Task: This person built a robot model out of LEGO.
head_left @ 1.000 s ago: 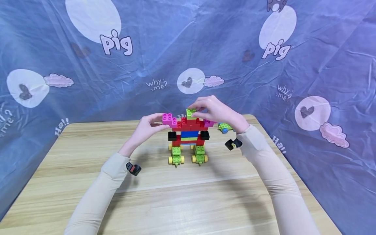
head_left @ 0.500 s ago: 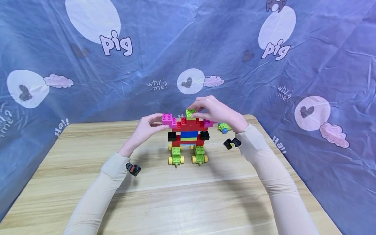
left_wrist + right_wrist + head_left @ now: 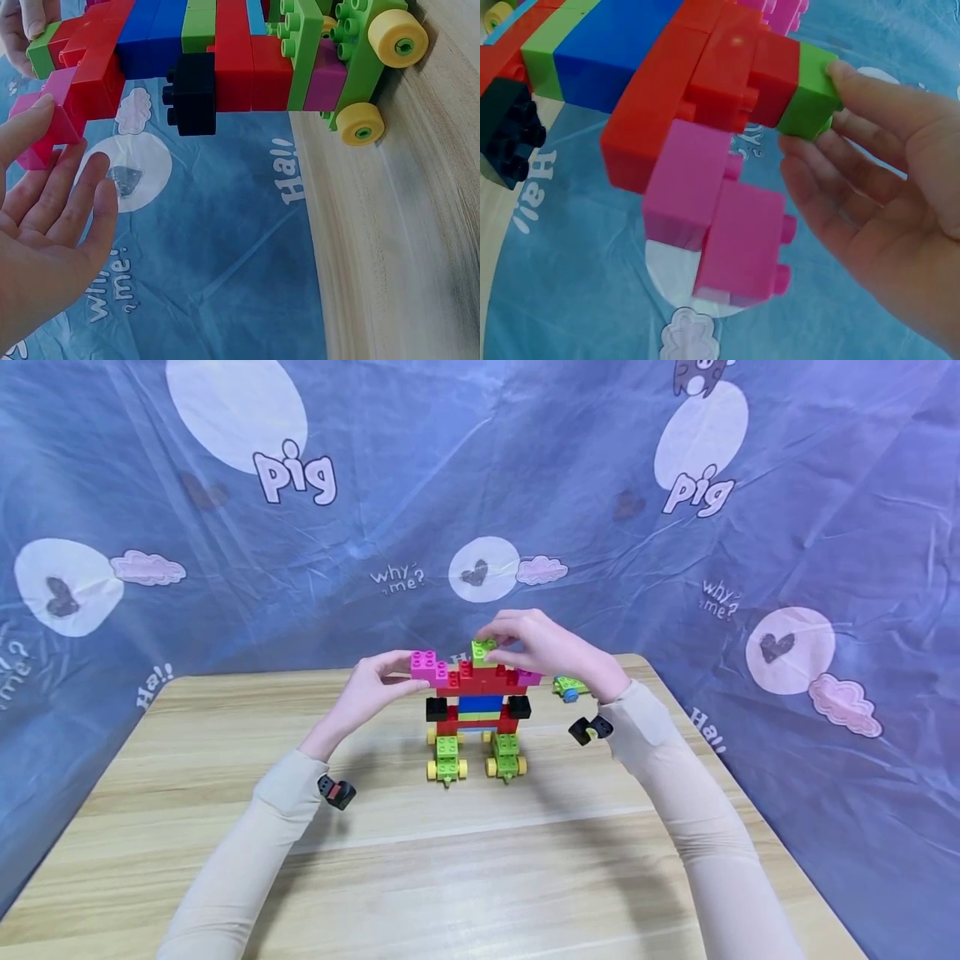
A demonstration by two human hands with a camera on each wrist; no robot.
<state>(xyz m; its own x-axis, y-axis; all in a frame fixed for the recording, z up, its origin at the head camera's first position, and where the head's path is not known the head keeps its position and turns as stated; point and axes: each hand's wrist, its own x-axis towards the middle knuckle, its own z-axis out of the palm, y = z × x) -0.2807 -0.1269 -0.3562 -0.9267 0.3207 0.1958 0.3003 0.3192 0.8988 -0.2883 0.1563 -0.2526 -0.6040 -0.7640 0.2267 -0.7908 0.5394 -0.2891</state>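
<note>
A robot-like figure of toy building bricks stands upright on the table, with a red top section [image 3: 486, 677], a blue brick [image 3: 480, 703] in its middle and a black brick [image 3: 519, 707] at each side. Two green wheeled bases [image 3: 447, 752] with yellow wheels carry it. My left hand [image 3: 367, 689] pinches the pink bricks [image 3: 66, 105] at the figure's left shoulder between thumb and fingers. At the top, my right hand [image 3: 532, 642] pinches a light green brick [image 3: 811, 90], which sits against the red brick below it. More pink bricks [image 3: 712, 206] form the right shoulder, partly hidden in the head view.
Behind my right wrist, a green wheeled toy base [image 3: 573, 687] with a blue wheel lies near the back of the wooden table [image 3: 465, 877]. A printed blue cloth [image 3: 405, 493] hangs behind the table and along its sides.
Both hands keep their hold on the pink bricks and the green brick. The head view has shifted slightly, and the figure has not visibly moved on the table.
</note>
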